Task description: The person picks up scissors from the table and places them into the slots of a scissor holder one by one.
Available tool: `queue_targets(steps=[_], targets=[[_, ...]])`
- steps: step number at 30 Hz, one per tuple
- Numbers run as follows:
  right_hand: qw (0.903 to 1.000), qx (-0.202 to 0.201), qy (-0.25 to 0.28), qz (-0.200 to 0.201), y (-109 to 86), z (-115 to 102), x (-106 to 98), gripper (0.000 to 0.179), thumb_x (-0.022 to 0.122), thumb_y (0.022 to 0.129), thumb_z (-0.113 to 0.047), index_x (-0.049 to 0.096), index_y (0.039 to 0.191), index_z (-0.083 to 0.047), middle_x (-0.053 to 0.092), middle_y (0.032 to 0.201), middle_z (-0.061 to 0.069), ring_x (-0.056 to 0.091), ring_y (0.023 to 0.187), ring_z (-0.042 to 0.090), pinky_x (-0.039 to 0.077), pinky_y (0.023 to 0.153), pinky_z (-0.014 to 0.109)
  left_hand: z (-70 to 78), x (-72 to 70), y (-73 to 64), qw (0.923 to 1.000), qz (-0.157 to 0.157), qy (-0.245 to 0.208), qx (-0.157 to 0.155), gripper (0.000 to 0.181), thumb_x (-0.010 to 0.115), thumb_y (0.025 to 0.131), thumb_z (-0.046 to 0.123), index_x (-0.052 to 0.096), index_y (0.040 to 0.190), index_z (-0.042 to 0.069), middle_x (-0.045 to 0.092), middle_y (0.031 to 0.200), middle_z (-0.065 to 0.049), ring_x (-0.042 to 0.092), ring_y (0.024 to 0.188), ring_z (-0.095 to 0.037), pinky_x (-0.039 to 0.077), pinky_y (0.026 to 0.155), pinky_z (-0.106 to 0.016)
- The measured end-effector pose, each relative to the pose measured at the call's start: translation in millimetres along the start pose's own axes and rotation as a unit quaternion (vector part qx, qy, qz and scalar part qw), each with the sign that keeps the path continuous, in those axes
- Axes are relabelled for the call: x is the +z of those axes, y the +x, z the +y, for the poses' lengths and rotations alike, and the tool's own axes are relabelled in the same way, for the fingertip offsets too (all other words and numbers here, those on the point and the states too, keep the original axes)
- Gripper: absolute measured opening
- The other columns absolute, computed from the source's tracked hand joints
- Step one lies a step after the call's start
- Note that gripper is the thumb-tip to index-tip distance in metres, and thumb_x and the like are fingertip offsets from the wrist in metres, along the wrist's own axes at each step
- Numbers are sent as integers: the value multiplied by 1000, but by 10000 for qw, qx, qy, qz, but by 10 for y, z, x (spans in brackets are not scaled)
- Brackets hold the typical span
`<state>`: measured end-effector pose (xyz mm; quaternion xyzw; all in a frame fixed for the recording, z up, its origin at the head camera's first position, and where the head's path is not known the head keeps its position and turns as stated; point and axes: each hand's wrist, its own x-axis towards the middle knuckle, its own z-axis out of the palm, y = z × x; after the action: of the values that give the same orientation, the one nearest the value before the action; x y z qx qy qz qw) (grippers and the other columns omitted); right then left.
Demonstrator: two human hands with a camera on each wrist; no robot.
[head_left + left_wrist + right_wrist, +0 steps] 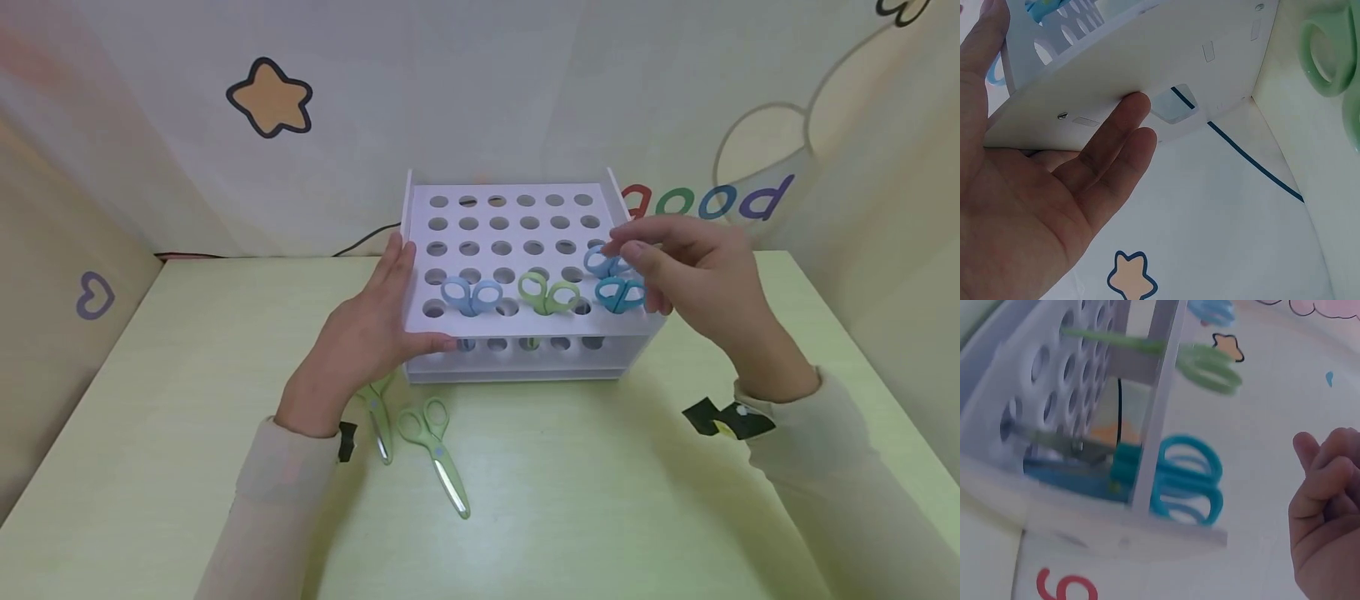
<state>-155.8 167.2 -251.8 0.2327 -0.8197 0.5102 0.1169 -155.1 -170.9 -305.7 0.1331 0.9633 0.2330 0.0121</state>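
My left hand (356,337) rests against the left side of the white perforated rack (487,326), with fairly straight fingers along the side panel and the thumb at the front edge. Close above the rack's right side is my right hand (705,275), fingers loosely curled; the right wrist view shows nothing held. Below those fingers, light blue scissors (609,267) stand behind teal scissors (619,298), partly hidden. In the front row stand green scissors (546,302) and another light blue pair (471,300). All these have their handles up and blades through holes.
Two light green scissors lie on the table in front of the rack: one pair (437,446) in full view, the other pair (378,417) partly behind my left wrist. A printed curtain (487,92) hangs behind the table. A dark cord (367,239) runs behind the rack.
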Motion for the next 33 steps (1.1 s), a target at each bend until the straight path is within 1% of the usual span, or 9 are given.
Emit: queue_targets(steps=[5, 8, 10, 13, 16, 20, 24, 27, 33], targets=[[9970, -149, 482, -579, -102, 7, 181, 15, 63, 98, 1, 74, 109, 2, 75, 94, 6, 54, 53, 20, 46, 50, 26, -8, -4, -7, 10000, -31, -41, 14, 127, 83, 78, 57, -2, 163, 14, -13, 168, 0, 60, 99, -30, 44, 65, -36], [9914, 57, 654, -1128, -167, 53, 340, 13, 65, 96, 4, 74, 105, 4, 74, 89, 8, 55, 54, 21, 47, 51, 27, -21, -9, -11, 10000, -47, -24, 25, 127, 82, 78, 57, -2, 163, 14, -13, 168, 1, 59, 102, -30, 44, 66, -36], [9846, 374, 664, -1572, -211, 87, 467, 12, 66, 96, 1, 75, 104, 2, 74, 87, 7, 57, 56, 22, 49, 53, 28, -29, -11, -10, 10000, -49, -21, 32, 126, 82, 79, 57, -2, 163, 15, -13, 168, 1, 59, 101, -31, 44, 66, -36], [9694, 812, 745, -2193, -276, 153, 679, 12, 67, 97, -4, 76, 105, -1, 71, 84, 6, 58, 59, 23, 50, 55, 29, -40, -8, -6, 10000, -52, -35, 44, 126, 82, 79, 57, -2, 163, 14, -12, 168, 2, 58, 105, -31, 44, 68, -36], [9576, 1027, 822, -2561, -325, 221, 894, 12, 68, 97, -7, 76, 106, -3, 66, 80, 5, 58, 59, 23, 49, 55, 29, -47, -5, -3, 9999, -42, -63, 66, 126, 82, 78, 57, -1, 163, 15, -12, 168, 2, 56, 113, -32, 46, 72, -37], [9538, 1085, 865, -2666, -343, 316, 1135, 13, 69, 97, -11, 76, 106, -4, 62, 73, 7, 55, 56, 21, 45, 53, 29, -55, -1, -2, 9999, -30, -92, 108, 126, 82, 78, 57, 0, 163, 14, -12, 168, 3, 53, 122, -33, 46, 77, -39], [9528, 1132, 981, -2642, -356, 413, 1319, 16, 69, 97, -10, 75, 108, 0, 63, 72, 16, 54, 54, 19, 44, 51, 27, -53, 3, 5, 9999, -89, -81, 95, 126, 82, 79, 57, -1, 163, 15, -14, 167, 6, 50, 128, -34, 47, 79, -40], [9518, 1167, 1063, -2630, -365, 455, 1419, 17, 69, 97, -9, 75, 109, 1, 65, 77, 19, 55, 53, 18, 44, 51, 27, -52, 3, 9, 9999, -117, -37, 83, 125, 81, 79, 58, -1, 163, 15, -15, 167, 6, 53, 123, -33, 46, 77, -39], [9488, 1217, 1027, -2730, -348, 534, 1577, 18, 66, 98, -8, 75, 111, 0, 67, 77, 13, 56, 52, 16, 47, 51, 28, -60, -11, -1, 9999, -58, -35, 116, 125, 81, 79, 58, 1, 163, 14, -11, 168, 3, 59, 101, -30, 45, 71, -36]])
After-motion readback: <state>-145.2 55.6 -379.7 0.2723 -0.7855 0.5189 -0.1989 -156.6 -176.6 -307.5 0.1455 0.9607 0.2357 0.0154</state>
